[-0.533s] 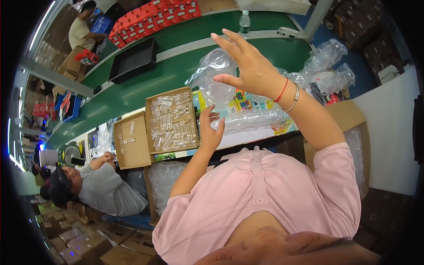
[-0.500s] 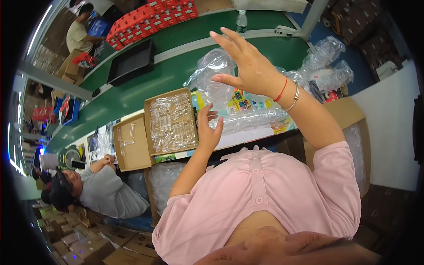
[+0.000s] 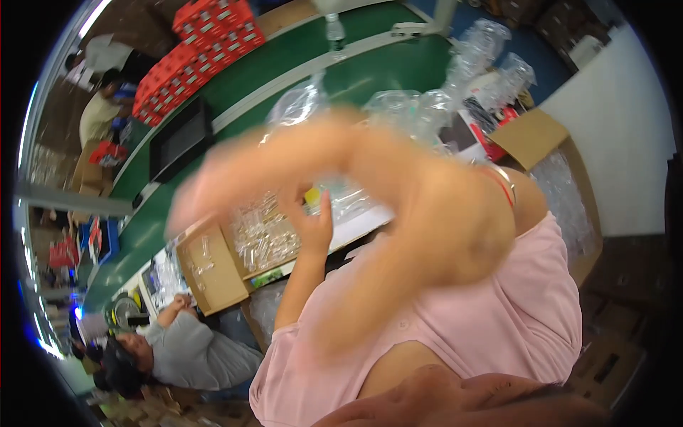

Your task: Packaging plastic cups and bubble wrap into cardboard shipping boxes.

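My right hand is raised close to the camera and smeared by motion. Its fingers and thumb stretch widely apart, with nothing visible between them. Below and beyond it, my left hand is over the bench beside a shallow cardboard box. Its thumb points up, apart from the fingers, which my right hand partly hides; I see nothing held. Small clear plastic tubes fill that box. A second shallow cardboard tray adjoins it on the left, with a few clear pieces inside. Clear plastic bags show behind my right hand.
A black tray and stacked red boxes are on the green bench, with a water bottle farther back. A seated co-worker is at left. An open carton with clear plastic stands at right.
My right hand has swung down and toward the camera from above the bags, now blurred and covering much of the bench. The view has shifted; my left hand stays near the tube box.
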Available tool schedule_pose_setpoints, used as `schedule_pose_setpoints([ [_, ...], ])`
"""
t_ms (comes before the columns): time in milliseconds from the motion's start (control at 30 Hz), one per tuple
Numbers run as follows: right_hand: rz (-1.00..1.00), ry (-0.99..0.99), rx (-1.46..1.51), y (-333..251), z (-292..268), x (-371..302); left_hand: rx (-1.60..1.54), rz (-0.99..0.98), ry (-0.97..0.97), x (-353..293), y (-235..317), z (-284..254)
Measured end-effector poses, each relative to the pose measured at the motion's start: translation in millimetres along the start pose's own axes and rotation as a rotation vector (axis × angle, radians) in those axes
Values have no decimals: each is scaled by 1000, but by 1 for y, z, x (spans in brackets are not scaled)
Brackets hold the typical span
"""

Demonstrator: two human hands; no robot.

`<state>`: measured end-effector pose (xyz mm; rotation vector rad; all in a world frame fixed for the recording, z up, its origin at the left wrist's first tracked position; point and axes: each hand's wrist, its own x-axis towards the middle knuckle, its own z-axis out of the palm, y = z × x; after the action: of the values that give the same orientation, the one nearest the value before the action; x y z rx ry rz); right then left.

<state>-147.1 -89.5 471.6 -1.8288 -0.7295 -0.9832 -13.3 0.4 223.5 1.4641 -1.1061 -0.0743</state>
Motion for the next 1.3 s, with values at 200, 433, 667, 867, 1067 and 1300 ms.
schedule_pose_setpoints([
  [200, -41, 66, 403, -48, 0, -12, 159, 302, -125, -19, -10, 10],
  [433, 565, 706, -354, -153, -71, -133, -85, 342, -470, -56, -19, 50],
  [667, 1525, 1059, -1344, -322, -87, -363, -112, 291, -771, -64, 12, 116],
  [867, 2220, 956, -1223, -429, -45, -558, -79, 171, -888, -81, 39, 175],
  [1067, 2688, 408, -950, -464, -27, -663, -83, 106, -980, -124, 95, 257],
  [1300, 2761, -5, -703, -458, -50, -694, -49, 193, -1192, -153, 163, 333],
])
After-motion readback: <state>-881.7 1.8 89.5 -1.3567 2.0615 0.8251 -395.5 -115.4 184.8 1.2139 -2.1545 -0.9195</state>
